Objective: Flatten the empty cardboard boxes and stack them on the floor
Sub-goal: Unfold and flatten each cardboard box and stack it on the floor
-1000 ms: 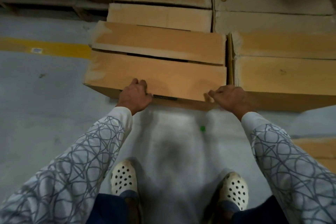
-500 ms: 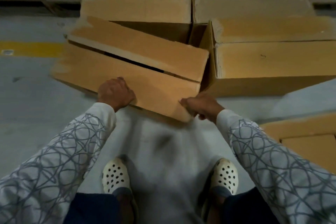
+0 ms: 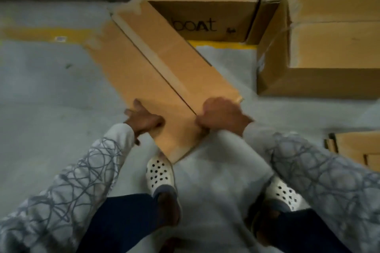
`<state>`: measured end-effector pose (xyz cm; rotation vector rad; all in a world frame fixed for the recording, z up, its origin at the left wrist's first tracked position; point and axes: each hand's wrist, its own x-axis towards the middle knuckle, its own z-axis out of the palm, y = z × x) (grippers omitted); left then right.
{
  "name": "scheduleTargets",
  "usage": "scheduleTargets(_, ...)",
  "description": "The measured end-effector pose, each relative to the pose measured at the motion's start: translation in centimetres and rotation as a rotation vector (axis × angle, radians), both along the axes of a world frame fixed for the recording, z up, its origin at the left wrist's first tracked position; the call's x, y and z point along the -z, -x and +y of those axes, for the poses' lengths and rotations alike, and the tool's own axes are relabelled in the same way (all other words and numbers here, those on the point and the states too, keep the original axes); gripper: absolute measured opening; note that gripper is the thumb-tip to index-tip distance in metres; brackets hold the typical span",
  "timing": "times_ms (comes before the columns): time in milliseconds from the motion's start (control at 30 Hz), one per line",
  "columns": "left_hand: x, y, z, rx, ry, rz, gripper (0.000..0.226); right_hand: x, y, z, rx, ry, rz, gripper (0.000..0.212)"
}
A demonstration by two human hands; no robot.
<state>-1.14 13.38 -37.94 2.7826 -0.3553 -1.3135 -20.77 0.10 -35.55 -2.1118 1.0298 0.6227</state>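
The cardboard box [image 3: 164, 76] runs slantwise away from both hands over the grey floor [image 3: 41, 88], and its near corner pokes back past them towards the left shoe [image 3: 159, 172]. The right hand [image 3: 222, 115] is curled tight over the box's near end, just beside the seam between the top flaps. The left hand [image 3: 141, 119] rests against the box's left edge, fingers splayed and fairly straight. Beyond the right hand stands a box lettered "boAt" [image 3: 205, 18], with a larger box [image 3: 329, 51] and flattened cardboard [image 3: 353, 148] off to its right.

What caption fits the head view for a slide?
Left grip and right grip hold a cardboard box angled over the floor.
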Motion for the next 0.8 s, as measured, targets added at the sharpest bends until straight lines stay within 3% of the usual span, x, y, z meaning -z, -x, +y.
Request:
scheduleTargets(33, -0.1, 1.1, 1.2, -0.132, 0.029, 0.083, 0.122, 0.2, 0.0, -1.6, 0.036, 0.204, 0.006, 0.045)
scheduleTargets(100, 0.3, 3.9, 3.1, -0.331, 0.069, 0.308, 0.099, 1.2, 0.6, -4.2, 0.167, 0.388, -0.018, 0.063)
scheduleTargets(167, 1.0, 7.4, 5.0, -0.522, 0.184, 0.407, 0.074, 3.0, 1.7, -5.5, 0.291, 0.322, -0.044, 0.078)
scheduleTargets(200, 1.5, 9.1, 5.7, -0.617, 0.248, 0.414, 0.081, 3.9, 2.4, -5.5, 0.350, 0.228, -0.060, 0.082)
scheduleTargets(300, 4.5, 13.2, 7.5, -0.828, 0.356, 0.246, 0.133, 5.4, 3.9, -4.0, 0.480, -0.051, -0.129, 0.083)
scheduleTargets(367, 5.8, 14.8, 8.1, -0.867, 0.386, 0.117, 0.141, 5.0, 4.3, -3.5, 0.557, -0.126, -0.186, 0.091)
scheduleTargets(433, 2.0, 15.7, 7.2, -0.907, 0.414, 0.100, 0.121, 4.4, 4.9, -3.2, 0.595, -0.189, -0.204, 0.102)
scheduleTargets(500, 0.0, 15.8, 7.0, -0.898, 0.386, 0.079, 0.091, 3.5, 5.5, -2.9, 0.655, -0.239, -0.225, 0.096)
scheduleTargets(533, -0.5, 15.8, 7.4, -0.891, 0.365, 0.077, 0.090, 3.0, 5.8, -2.5, 0.691, -0.268, -0.250, 0.087)
scheduleTargets(600, -0.9, 15.5, 8.3, -0.928, 0.364, 0.056, 0.114, 2.3, 6.2, -1.6, 0.735, -0.272, -0.306, 0.072)
scheduleTargets(667, 0.2, 14.9, 9.6, -0.962, 0.401, -0.011, 0.127, 1.6, 6.6, -0.8, 0.755, -0.210, -0.343, 0.069)
scheduleTargets(733, -1.9, 15.1, 10.0, -0.996, 0.446, -0.023, 0.122, 0.2, 7.0, 0.2, 0.738, -0.136, -0.358, 0.068)
scheduleTargets(800, -5.2, 15.6, 10.4, -1.002, 0.508, -0.044, 0.102, -1.6, 7.6, 1.5, 0.716, -0.035, -0.389, 0.073)
